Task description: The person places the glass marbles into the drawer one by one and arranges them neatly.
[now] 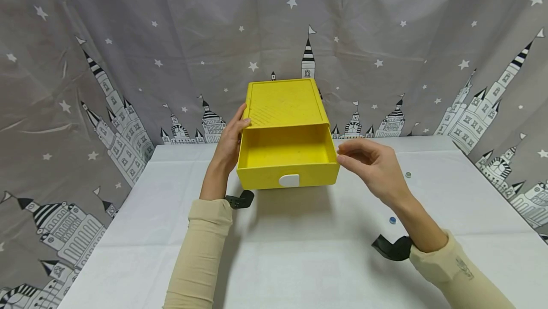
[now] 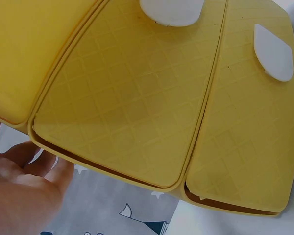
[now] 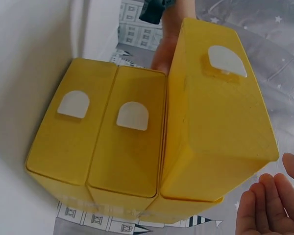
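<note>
Yellow three-drawer box [image 1: 284, 109] sat at frame centre on the white table [image 1: 299, 252], back against the star-and-castle curtain [image 1: 128, 37]. Top drawer [image 1: 288, 164] was pulled out and open toward the camera, white tab handle [image 1: 288, 180] on its front. Right wrist view showed the two lower drawers [image 3: 112, 142] pushed in, each with a white tab.

Left hand [image 1: 231, 140] was on the box's left side, fingers curled around the top edge, holding it. Right hand [image 1: 370, 166] was at the open drawer's right front corner, fingers loosely apart, tips just beside the corner; contact unclear.

Two small beads [image 1: 392, 220] lay on the table at right of frame, well apart from the box.
</note>
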{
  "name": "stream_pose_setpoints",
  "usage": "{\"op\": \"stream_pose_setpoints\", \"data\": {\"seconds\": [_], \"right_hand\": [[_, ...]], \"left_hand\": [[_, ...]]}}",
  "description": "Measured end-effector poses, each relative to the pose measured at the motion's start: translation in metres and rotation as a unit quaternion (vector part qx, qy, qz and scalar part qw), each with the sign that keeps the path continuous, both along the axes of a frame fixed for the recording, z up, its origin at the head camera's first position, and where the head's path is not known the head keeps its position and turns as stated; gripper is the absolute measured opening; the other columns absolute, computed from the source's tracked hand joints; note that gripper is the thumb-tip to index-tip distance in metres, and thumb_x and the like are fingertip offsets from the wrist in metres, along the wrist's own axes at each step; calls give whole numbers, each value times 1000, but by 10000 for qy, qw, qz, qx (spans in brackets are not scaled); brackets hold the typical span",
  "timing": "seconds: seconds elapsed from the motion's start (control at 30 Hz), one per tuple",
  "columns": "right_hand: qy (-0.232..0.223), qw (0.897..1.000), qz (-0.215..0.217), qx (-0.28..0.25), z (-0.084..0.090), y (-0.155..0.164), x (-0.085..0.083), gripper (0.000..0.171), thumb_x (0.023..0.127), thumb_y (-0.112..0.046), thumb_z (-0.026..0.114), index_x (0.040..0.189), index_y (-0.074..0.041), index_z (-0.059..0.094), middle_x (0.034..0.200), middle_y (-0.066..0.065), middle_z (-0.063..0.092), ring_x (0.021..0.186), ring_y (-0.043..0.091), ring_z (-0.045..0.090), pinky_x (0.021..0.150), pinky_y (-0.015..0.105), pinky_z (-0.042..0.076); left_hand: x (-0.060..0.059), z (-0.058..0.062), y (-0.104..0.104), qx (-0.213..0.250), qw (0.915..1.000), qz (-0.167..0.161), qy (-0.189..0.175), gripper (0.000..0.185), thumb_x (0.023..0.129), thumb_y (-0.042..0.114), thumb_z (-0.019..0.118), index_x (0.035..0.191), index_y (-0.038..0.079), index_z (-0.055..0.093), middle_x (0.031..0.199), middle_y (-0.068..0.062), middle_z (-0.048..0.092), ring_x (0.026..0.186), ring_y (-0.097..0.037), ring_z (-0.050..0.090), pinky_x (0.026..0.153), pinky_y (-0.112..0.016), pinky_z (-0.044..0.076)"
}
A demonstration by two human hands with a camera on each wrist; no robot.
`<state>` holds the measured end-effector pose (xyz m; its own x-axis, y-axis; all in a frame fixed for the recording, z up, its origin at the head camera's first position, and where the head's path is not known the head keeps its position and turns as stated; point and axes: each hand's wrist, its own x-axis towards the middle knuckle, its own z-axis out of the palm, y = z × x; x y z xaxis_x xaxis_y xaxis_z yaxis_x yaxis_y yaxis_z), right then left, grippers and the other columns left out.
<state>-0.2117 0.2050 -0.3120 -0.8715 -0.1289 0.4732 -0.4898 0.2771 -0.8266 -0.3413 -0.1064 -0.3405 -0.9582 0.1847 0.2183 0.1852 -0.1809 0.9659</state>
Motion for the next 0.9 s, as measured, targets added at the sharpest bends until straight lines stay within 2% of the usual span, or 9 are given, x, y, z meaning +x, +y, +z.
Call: {"op": "stream_pose_setpoints", "data": {"seconds": [0.23, 0.43, 0.63, 0.9], "right_hand": [[-53, 9993, -266, 246, -10, 13, 6, 18, 91, -4, 70, 107, 4, 70, 102, 20, 68, 88, 12, 67, 79, 20, 54], [-168, 9984, -404, 364, -21, 30, 11, 18, 91, -6, 70, 107, 3, 70, 101, 11, 69, 88, 11, 68, 77, 21, 54], [-269, 9974, -501, 442, -33, 44, 18, 20, 91, -6, 69, 108, 5, 69, 102, 10, 70, 88, 8, 68, 78, 19, 54], [-493, 9949, -674, 568, -46, 58, 23, 21, 91, -10, 70, 109, 2, 69, 100, -3, 70, 89, 6, 68, 77, 18, 53]], "left_hand": [[0, 1, 0, -3, 10000, 18, 4, 63, 101, 26, 48, 159, 27, 23, 163, 3, 18, 145, -17, 24, 116, -39, 23], [-2, 0, 2, 61, 10000, 46, -36, 63, 100, 25, 49, 158, 27, 25, 162, 4, 19, 145, -16, 25, 116, -37, 24], [-2, 1, 3, 1, 10000, 35, -34, 64, 100, 25, 48, 158, 27, 24, 163, 4, 17, 145, -15, 24, 116, -36, 23], [-1, 1, 1, 80, 10000, 15, 19, 62, 101, 22, 47, 158, 25, 25, 162, 2, 20, 144, -16, 27, 116, -37, 25]]}}
